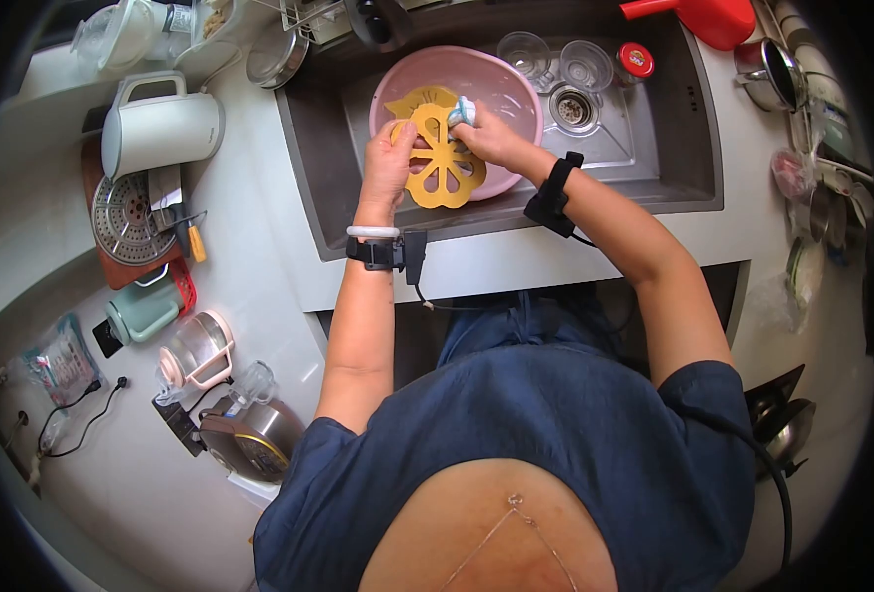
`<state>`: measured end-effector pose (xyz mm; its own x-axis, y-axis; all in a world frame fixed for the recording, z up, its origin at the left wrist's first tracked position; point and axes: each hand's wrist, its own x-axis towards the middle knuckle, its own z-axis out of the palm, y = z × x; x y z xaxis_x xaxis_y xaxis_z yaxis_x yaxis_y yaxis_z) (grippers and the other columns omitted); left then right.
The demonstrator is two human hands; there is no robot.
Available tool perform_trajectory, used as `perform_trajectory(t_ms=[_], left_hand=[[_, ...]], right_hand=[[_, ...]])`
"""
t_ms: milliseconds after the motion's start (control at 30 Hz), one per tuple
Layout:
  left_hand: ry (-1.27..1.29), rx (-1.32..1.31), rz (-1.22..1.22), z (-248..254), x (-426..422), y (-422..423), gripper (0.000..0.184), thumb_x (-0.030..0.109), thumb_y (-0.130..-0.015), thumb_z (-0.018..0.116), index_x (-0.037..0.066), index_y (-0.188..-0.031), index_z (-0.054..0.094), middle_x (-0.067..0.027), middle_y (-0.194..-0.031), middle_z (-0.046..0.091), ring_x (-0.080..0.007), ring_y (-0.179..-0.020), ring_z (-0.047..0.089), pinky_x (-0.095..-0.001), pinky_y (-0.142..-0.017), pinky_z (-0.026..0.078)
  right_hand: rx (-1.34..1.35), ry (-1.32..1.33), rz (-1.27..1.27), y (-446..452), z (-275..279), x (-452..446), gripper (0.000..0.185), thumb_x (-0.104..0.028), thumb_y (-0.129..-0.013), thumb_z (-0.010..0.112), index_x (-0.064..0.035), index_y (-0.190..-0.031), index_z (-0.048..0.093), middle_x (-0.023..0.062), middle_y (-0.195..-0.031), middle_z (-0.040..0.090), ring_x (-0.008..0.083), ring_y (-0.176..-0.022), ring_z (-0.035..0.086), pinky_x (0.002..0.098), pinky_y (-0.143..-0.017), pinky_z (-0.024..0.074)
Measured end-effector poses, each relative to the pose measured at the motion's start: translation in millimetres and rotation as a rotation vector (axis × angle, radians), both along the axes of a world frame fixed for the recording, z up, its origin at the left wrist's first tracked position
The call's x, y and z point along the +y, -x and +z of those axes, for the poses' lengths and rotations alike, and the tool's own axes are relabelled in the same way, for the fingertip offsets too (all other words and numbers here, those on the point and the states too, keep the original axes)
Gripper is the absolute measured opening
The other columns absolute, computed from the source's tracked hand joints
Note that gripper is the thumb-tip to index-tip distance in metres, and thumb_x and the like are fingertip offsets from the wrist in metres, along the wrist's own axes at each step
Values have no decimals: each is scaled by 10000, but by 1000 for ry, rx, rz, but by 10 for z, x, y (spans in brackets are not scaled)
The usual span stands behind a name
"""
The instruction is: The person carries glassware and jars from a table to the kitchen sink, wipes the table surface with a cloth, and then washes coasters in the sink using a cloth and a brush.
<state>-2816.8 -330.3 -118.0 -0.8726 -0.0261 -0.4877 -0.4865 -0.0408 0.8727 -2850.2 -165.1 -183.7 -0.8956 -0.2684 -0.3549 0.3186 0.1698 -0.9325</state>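
Note:
My left hand point(387, 166) is closed on the edge of a yellow flower-shaped trivet point(441, 158) with petal cutouts. It is held tilted over the near rim of a pink basin point(516, 91) in the sink. A white and blue cloth point(461, 112) is bunched in my right hand point(493, 136), against the trivet's upper right side; part of it is hidden by my fingers. Behind the trivet, a second yellow piece point(419, 100) with dark slits or lines shows inside the basin.
Right of the basin, two clear glass cups point(586, 66), a red-lidded jar point(636, 62) and the drain point(573, 110) are in the dark sink point(669, 178). A white kettle point(163, 123), a steamer plate point(133, 219) and a rice cooker point(249, 439) line the left counter. A red ladle point(713, 18) lies upper right.

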Motion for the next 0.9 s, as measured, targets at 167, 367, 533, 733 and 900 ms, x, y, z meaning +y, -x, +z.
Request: perform_trajectory(t_ms=[167, 367, 533, 733, 900], left_hand=[[-91, -21, 89, 68, -47, -60, 230, 221, -941, 514, 9, -1019, 559, -73, -831, 613, -151, -737, 632, -255, -644, 551], [-70, 35, 77, 56, -78, -83, 232, 225, -942, 515, 23, -1047, 559, -63, -848, 619, -145, -761, 630, -259, -680, 544], [-68, 94, 82, 55, -84, -119, 264, 234, -938, 525, 26, -1096, 566, -63, -874, 626, -139, -783, 626, -263, -684, 546], [-134, 144, 102, 83, -94, -165, 306, 264, -924, 553, 29, -1118, 581, -62, -896, 638, -134, -806, 624, -274, -704, 547], [-138, 135, 94, 71, -113, -153, 318, 268, -920, 560, 25, -1123, 586, -55, -900, 640, -130, -816, 622, -276, -711, 544]], right_hand=[[-8, 97, 108, -3, 225, 131, 367, -140, -814, 482, 23, -1142, 503, 137, -1007, 599, 220, -905, 586, 328, -825, 467], [-211, 290, 132, 47, 343, 193, 402, -158, -801, 546, -21, -1177, 508, 77, -1051, 586, 157, -943, 559, 291, -844, 451], [-193, 325, 110, 73, 321, 188, 448, -157, -762, 628, -36, -1179, 518, 62, -1040, 589, 144, -942, 560, 276, -837, 452], [-264, 326, 116, 107, 400, 142, 440, -116, -705, 677, -44, -1118, 541, 60, -992, 604, 145, -901, 574, 274, -823, 460], [-287, 209, 156, 122, 497, 115, 425, -108, -686, 697, -33, -1084, 571, 61, -944, 621, 146, -859, 592, 284, -774, 490]])
